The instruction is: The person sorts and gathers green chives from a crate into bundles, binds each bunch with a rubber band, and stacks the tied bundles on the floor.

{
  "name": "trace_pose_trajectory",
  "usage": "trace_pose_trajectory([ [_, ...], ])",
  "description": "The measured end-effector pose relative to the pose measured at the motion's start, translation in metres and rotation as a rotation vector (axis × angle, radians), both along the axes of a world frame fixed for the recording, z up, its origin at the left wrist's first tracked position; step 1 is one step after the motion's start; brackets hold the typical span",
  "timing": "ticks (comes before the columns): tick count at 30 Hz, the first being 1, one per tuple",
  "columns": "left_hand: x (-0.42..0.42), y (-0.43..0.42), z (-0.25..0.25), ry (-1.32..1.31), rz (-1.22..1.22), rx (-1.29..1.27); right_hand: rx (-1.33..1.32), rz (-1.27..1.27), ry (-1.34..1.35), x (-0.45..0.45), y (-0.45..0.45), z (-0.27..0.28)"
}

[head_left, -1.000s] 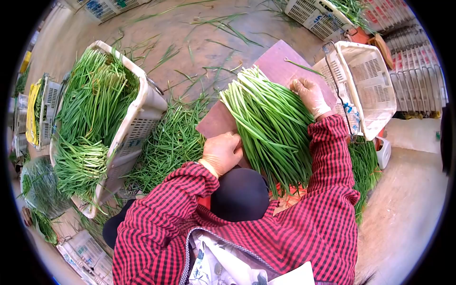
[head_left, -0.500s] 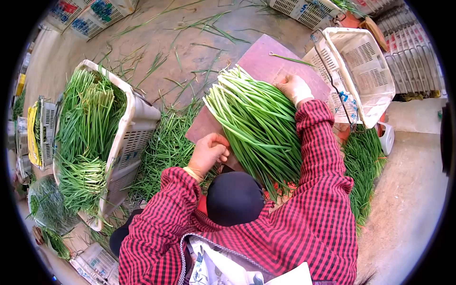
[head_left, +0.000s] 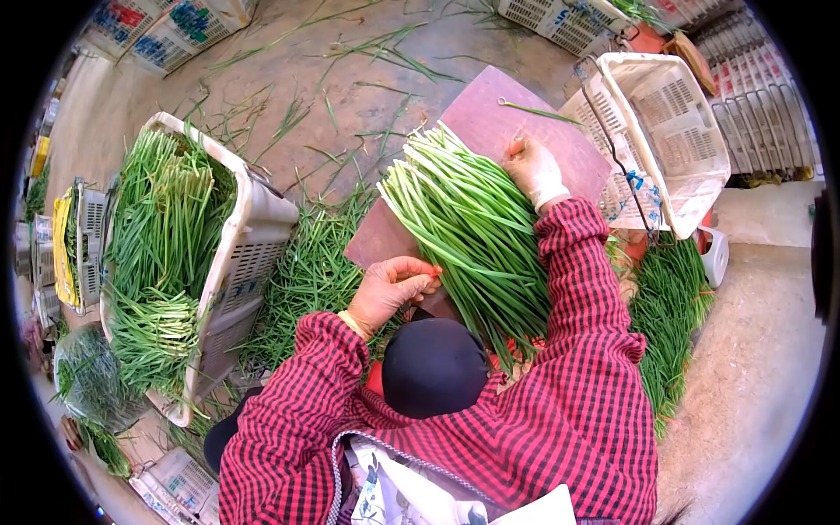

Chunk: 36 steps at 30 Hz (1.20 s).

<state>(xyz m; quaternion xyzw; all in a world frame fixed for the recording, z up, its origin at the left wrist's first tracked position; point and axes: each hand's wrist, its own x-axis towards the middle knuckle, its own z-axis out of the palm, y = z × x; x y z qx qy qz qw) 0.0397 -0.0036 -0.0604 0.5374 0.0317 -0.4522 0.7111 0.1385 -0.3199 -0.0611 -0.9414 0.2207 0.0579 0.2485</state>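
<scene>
A thick bunch of garlic chives [head_left: 477,227] lies slantwise on a reddish-brown board [head_left: 481,96], pale stem ends toward the upper left and leaves toward me. At the bunch's left edge is my left hand [head_left: 394,289], thumb and fingers pinched together. A speck of red shows at those fingertips, too small to name. On the opposite side, my right hand [head_left: 534,171] is closed with curled fingers beside the upper right of the stems. What it holds, if anything, is hidden. Both hands appear to wear thin, pale gloves.
To the left, a white crate [head_left: 254,236] is packed with chives. Cut leaves [head_left: 302,271] litter the floor beside it. Another white crate [head_left: 678,114] is tipped at the upper right, above more chives [head_left: 669,324]. A dark rounded thing [head_left: 433,367] is close below the bunch.
My left hand has shifted slightly right and up, and the red speck now shows at its fingertips. My right hand has turned and moved slightly left. The bunch stays on the board.
</scene>
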Motion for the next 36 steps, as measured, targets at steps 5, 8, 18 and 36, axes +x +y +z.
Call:
trace_pose_trajectory([
  [5, -0.001, 0.003, -0.006, -0.034, 0.016, -0.001, 0.140, -0.088, -0.072, -0.008, 0.013, 0.002],
  [8, -0.003, 0.003, -0.002, -0.031, 0.038, -0.008, 0.276, -0.103, -0.176, -0.014, 0.015, -0.009],
  [18, -0.004, -0.005, 0.043, -0.642, -0.126, 0.162, 0.430, 0.209, -0.267, -0.025, 0.038, 0.021],
  [36, -0.001, -0.039, 0.059, -0.609, -0.153, 0.207, 0.276, 0.081, -0.656, -0.101, 0.102, 0.027],
])
